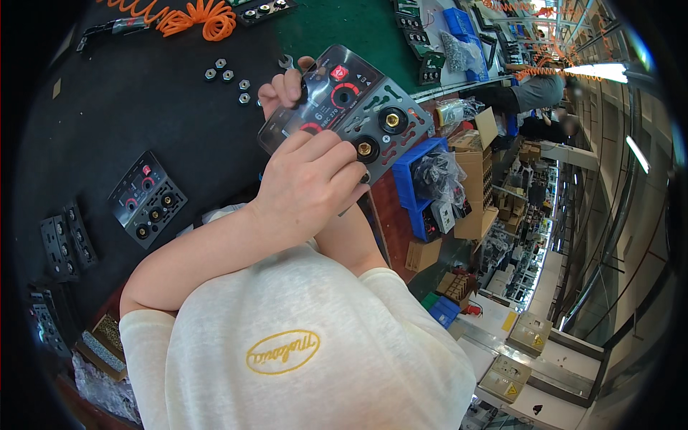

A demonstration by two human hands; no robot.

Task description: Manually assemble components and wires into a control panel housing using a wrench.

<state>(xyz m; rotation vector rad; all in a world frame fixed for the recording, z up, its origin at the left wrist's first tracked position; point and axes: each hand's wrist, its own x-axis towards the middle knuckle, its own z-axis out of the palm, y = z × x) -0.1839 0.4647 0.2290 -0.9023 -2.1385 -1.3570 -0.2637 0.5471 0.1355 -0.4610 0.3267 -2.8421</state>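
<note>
Both hands hold up a black bent metal front panel (373, 107) with red printed dials, cut-out slots and round black sockets with brass centres. My left hand (312, 175) reaches across in front; its fingers are closed at the panel's near edge, beside a socket, with the fingertips partly hidden. My right forearm passes behind the left one. My right hand (283, 89) grips the panel's far left edge, fingers curled over it. The open end of a wrench (287, 62) shows next to the right fingers; whether it is held cannot be made out. Several hex nuts (228, 75) lie left of the panel.
On the dark mat, a similar panel (148, 201) lies at left, with more black socketed parts (68, 236) beyond it. An orange coiled hose (208, 20) and an air tool (129, 26) lie at the far edge. Blue bins (412, 179) and cardboard boxes (469, 183) stand at right.
</note>
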